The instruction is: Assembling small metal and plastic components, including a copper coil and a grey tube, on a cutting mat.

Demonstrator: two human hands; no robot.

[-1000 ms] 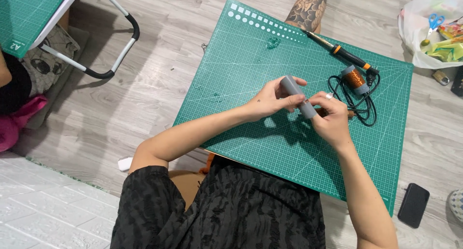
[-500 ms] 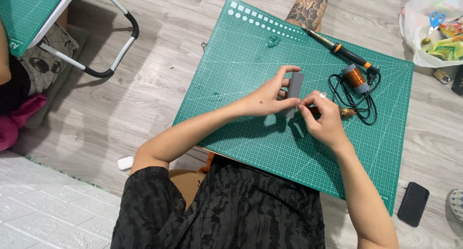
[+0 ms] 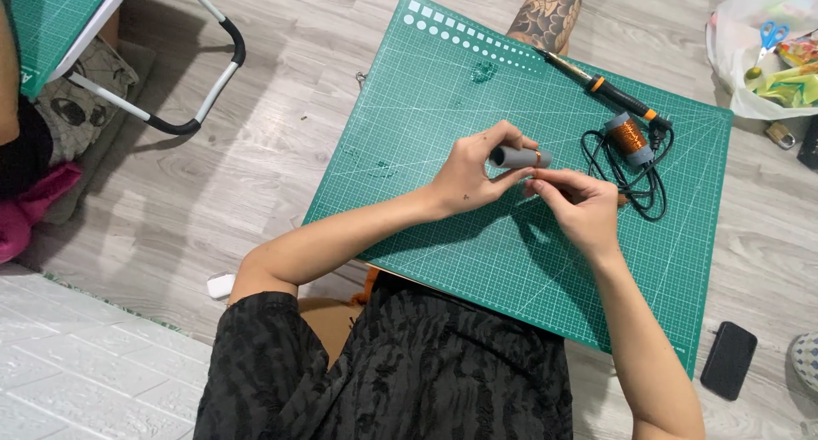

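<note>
A green cutting mat (image 3: pixel 443 108) lies on the wooden floor (image 3: pixel 256 150). Above its middle, the left hand (image 3: pixel 469 172) has its fingers wrapped around a short grey tube (image 3: pixel 521 157). The right hand (image 3: pixel 579 206) pinches something tiny just below the tube's end. A soldering iron (image 3: pixel 601 86) and a copper wire spool (image 3: pixel 630 136) rest nearby.

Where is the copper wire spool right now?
In the head view, the spool lies on the green mat near its far right corner, ringed by the black cord, just beyond the right hand and below the soldering iron.
</note>
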